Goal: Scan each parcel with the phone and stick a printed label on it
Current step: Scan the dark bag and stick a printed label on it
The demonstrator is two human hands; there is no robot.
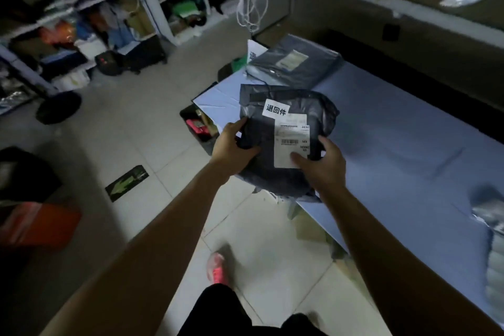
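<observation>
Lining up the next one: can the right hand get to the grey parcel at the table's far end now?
Probably not yet: the right hand grips the black parcel, which also lies between it and the grey parcel. Once freed, nothing else on the blue table bars the way.

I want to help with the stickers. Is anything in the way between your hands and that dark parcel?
Nothing visible. The left hand grips the dark parcel at its left edge and the right hand holds its near right side.
</observation>
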